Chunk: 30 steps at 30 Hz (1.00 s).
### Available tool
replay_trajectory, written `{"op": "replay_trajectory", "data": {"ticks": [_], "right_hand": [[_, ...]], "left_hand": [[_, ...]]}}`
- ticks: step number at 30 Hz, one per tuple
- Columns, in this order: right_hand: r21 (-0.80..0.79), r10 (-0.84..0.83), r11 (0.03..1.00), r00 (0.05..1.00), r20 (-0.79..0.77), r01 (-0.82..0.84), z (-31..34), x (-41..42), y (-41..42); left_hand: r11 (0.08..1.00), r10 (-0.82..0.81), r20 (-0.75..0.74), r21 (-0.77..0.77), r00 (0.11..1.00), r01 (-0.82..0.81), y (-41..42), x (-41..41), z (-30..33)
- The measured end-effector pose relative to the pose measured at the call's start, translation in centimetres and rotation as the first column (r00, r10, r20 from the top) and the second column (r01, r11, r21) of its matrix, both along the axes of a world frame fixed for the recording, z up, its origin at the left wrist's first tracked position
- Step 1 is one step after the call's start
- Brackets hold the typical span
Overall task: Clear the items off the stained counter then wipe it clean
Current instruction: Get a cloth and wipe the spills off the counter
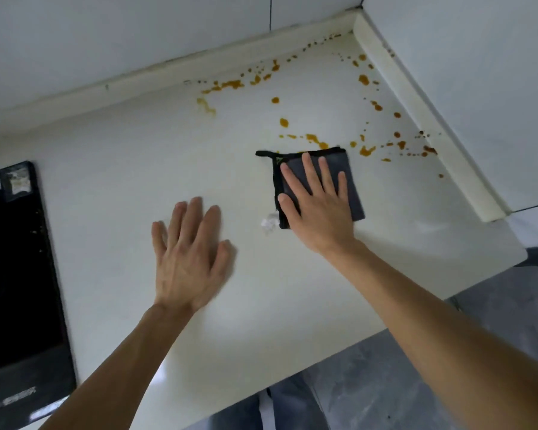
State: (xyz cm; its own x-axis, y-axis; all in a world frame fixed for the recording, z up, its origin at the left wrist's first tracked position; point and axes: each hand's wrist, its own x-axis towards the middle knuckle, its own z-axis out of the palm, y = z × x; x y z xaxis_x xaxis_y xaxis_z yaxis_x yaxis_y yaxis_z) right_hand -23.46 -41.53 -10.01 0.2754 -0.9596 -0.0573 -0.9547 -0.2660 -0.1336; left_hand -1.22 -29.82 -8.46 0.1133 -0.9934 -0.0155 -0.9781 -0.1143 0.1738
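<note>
Right hand (316, 206): fingers spread flat, pressing folded dark-grey black-edged cloth (353, 193). Orange-brown splatter stains (316, 138) just beyond fingertips. Left hand (187, 256): splayed, empty, on cream counter (131, 169).

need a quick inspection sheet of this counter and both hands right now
surface: white counter, orange-brown stains scattered towards the back corner, unwiped
job's things: folded grey cloth lying flat at the near edge of the stains
clutter: small white crumpled scrap beside the cloth
grippers: right hand pressed flat on the cloth, fingers spread; left hand open, flat over bare counter, holding nothing
cables: nothing seen
surroundings: black stovetop at left; white tiled wall behind; grey floor below
</note>
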Motion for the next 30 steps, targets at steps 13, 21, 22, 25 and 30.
{"op": "replay_trajectory", "data": {"ticks": [13, 21, 22, 25, 30], "right_hand": [[0.003, 0.118, 0.993, 0.991, -0.063, -0.118, -0.3, -2.1, -1.0], [-0.005, 0.138, 0.99, 0.99, -0.004, -0.138, -0.2, 7.4, -3.1], [-0.006, 0.188, 0.982, 0.982, 0.001, -0.188, -0.2, 6.6, -2.1], [0.003, 0.234, 0.972, 0.972, -0.001, -0.234, 0.2, 4.1, 0.0], [-0.106, 0.239, 0.965, 0.971, 0.0, -0.238, 2.5, 4.3, -3.2]], "left_hand": [[0.999, 0.05, -0.054, 0.024, 0.997, -0.049, 0.5, 0.3, -1.4], [0.999, 0.038, -0.029, -0.037, 0.999, -0.039, 0.6, 0.8, -2.8], [0.999, 0.036, -0.024, -0.036, 0.999, -0.037, 0.7, 0.9, -2.9], [0.998, 0.042, -0.02, -0.054, 0.999, -0.043, 0.6, 0.9, -3.0], [0.995, 0.047, -0.023, -0.084, 0.999, -0.049, 0.4, 0.8, -3.2]]}}
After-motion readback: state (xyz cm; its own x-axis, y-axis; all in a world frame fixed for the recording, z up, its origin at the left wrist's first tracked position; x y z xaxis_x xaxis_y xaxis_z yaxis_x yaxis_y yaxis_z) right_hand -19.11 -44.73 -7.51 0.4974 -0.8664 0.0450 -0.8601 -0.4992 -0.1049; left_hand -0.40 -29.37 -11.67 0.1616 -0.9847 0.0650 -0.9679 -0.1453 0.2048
